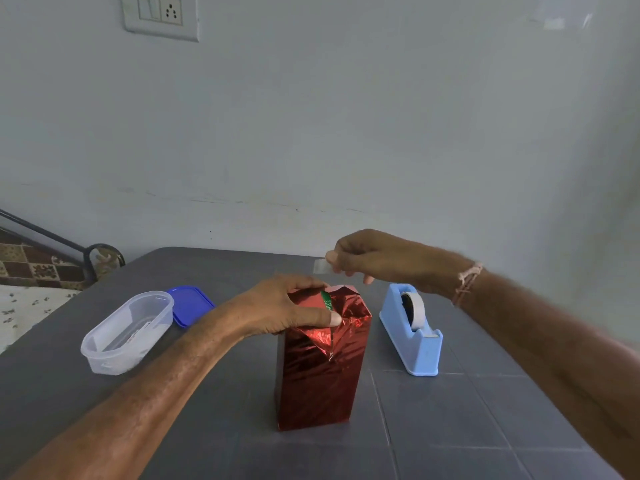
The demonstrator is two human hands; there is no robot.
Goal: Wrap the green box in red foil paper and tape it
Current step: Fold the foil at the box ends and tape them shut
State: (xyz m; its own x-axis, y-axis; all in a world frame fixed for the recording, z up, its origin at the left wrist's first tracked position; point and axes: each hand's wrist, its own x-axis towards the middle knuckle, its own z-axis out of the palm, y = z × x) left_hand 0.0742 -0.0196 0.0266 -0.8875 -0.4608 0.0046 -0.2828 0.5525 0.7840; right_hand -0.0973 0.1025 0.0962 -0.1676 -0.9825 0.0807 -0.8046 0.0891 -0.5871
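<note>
Grey table (485, 427), crinkly red foil (318, 375) round box (326, 300), left fingers (329, 320) gripping top, right fingers (333, 258) pinching tape (320, 266)

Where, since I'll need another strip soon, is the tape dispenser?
In the head view, the blue tape dispenser stands on the grey table right of the foil-wrapped box, in the picture just below the right hand pinching a tape strip.

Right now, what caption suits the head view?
Left hand holds shiny red foil paper folded over the top of the upright green box; right hand pinches a clear tape strip nearby.
</note>
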